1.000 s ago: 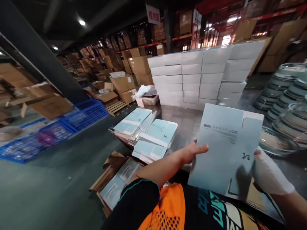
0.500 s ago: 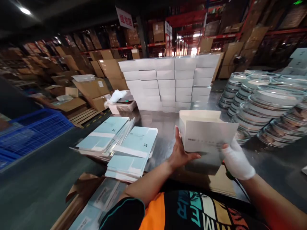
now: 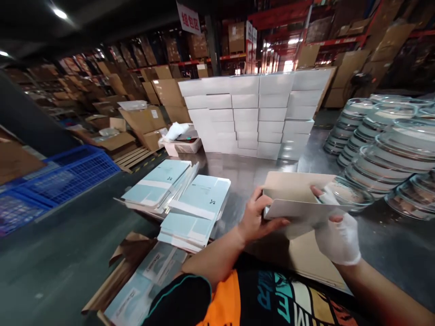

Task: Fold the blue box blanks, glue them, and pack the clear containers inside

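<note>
The carton (image 3: 299,201) is being held just above the bench (image 3: 244,170), half opened into a shallow box shape, its open side facing up and away from the person. It is looking like thin printed cardboard: very light, stiff along the panels but bending easily at the creases, w/ a smooth, maybe a bit slippery coating. I am judging it is crushing easily if squeezed in the middle, so the corners and fold lines are the best places to hold.

The left hand (image 3: 254,222), bare, is grasping the carton's left end, thumb on the front panel, fingers behind. The right hand (image 3: 336,233), in a white glove, is gripping the right end, w/ fingers going over the top edge into the inside. Both are clenched on the carton.

Just left, flat cartons (image 3: 193,203) are lying in two fanned piles. Behind, finished white boxes (image 3: 251,113) are standing in a wall approx. at the bench's far edge. At right, glass bowls (image 3: 390,145) are sitting in stacks, one touching or nearly touching the carton; I cannot tell which.
</note>
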`<state>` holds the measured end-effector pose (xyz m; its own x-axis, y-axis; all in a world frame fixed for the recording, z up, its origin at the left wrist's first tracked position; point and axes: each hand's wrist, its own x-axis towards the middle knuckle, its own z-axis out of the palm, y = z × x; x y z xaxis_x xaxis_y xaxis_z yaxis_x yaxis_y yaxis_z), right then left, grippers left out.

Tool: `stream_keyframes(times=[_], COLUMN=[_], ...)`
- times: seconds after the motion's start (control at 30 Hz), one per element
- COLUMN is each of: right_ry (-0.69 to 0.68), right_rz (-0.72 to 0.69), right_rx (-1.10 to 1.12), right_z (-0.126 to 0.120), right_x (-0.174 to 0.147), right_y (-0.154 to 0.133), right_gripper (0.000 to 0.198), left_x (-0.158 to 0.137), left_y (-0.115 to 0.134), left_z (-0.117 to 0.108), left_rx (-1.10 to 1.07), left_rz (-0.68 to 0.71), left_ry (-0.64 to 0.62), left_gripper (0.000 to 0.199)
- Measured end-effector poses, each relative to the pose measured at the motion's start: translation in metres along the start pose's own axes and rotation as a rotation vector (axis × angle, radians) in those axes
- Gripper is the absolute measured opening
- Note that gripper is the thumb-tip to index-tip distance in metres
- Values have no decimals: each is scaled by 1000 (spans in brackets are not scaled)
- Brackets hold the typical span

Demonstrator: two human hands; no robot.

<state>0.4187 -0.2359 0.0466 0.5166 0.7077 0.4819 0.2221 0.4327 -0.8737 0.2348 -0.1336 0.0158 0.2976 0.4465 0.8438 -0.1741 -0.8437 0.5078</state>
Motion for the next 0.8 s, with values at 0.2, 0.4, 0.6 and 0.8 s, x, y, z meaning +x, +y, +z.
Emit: stream_keyframes(times=[0.2,0.4,0.6,0.8], right_ry=[174,-53,-239,-182], right_rz=[76,-66,379,567], right_rx=[-236,-248,-1099,-897], right_z=[18,-12,-105,-124], right_x=[8,31,44,13], right_y=[-11,-9,49,73], right_gripper=[44,58,26,15], left_x=[-14,-12,-3,0], left_y=[-3,-5,-3,-1], left_z=[-4,-16,-30,-24], left_rx=[-75,-39,-75,-123], left_rz=[-60,-161,-316,-437], left_ry=[72,-102,264,300], left_gripper=[66,57,60,66])
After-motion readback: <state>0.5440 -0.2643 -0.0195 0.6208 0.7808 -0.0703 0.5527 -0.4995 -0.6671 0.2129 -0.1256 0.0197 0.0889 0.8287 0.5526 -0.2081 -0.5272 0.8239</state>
